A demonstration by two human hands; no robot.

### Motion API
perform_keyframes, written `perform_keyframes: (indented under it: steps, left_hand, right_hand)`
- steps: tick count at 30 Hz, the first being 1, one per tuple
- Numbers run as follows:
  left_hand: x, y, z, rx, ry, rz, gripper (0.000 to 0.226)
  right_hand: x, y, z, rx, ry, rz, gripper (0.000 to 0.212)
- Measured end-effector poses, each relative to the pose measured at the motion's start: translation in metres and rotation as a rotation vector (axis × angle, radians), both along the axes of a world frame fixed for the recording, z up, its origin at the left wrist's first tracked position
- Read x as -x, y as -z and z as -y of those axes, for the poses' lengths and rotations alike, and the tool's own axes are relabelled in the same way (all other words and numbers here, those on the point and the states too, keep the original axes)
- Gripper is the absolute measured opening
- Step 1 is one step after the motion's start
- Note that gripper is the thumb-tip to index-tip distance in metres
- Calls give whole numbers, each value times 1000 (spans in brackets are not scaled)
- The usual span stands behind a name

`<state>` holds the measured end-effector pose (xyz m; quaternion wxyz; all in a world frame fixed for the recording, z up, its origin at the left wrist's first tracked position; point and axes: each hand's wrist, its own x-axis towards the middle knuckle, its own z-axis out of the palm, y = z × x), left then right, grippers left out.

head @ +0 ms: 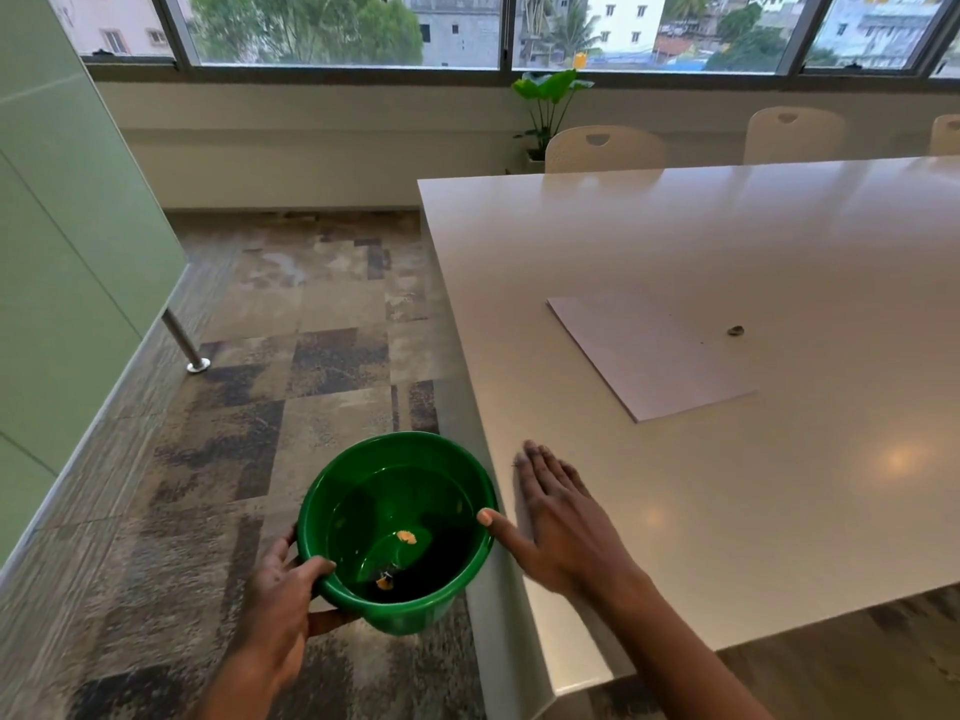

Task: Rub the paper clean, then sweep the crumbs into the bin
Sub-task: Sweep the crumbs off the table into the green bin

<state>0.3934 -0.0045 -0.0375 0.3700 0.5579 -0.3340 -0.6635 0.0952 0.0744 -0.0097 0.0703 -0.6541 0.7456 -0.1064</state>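
Chairs (605,148), potted plant (550,96) beyond table (779,511); paper (639,350) mid-table, bin (353,491) beside edge.

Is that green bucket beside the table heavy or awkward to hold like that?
Probably light: the left hand alone grips the green bucket at one side, with only a few scraps inside. Its glossy plastic may be slippery. Held off-centre it may tilt; the thumb of the right hand at the rim seems to steady it.

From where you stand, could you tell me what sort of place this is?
Probably an office meeting room: a long white table, pale chairs along its far side, wide windows facing buildings.
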Motion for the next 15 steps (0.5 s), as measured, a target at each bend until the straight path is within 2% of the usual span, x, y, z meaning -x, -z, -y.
perform_keyframes:
  steps: [5,9,15]
  left_hand:
    - [-2,2,2,16,3,18,55]
    - [-2,2,3,34,12,32,56]
    - [-2,1,2,57,28,42,60]
  right_hand:
    - [46,-11,-17,72,108,33,98]
    - [75,-9,-34,-25,251,-10,106]
    - [32,-2,-21,-53,228,-35,105]
